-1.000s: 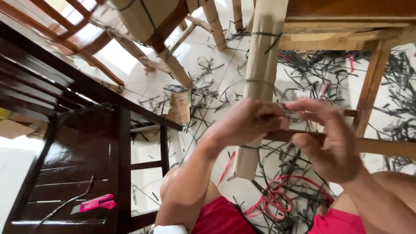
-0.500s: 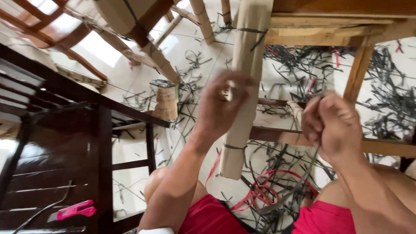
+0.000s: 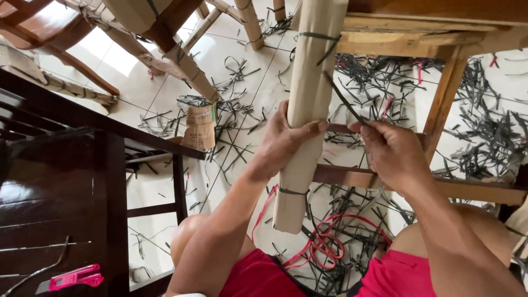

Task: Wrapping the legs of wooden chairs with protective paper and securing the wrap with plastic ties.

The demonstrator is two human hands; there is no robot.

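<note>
Cardboard wraps the chair leg (image 3: 308, 110) in the middle of the frame, and it runs long from the top edge down to just above your knees, leaning a little to the left at the bottom. Your left hand (image 3: 283, 140) curls around its middle, thumb across the front. Your right hand (image 3: 388, 151) is closed, pinching a thin black strap (image 3: 342, 99) that slants up and left to the leg. Two more black straps ring the leg, one high and one low. The leg's top is cut off by the frame. Your fingers hide where the strap ends. Cut black strips (image 3: 484, 132) cover the white floor on the right. A pink knife (image 3: 74, 276) lies on the dark table (image 3: 49, 203) at the lower left.
</note>
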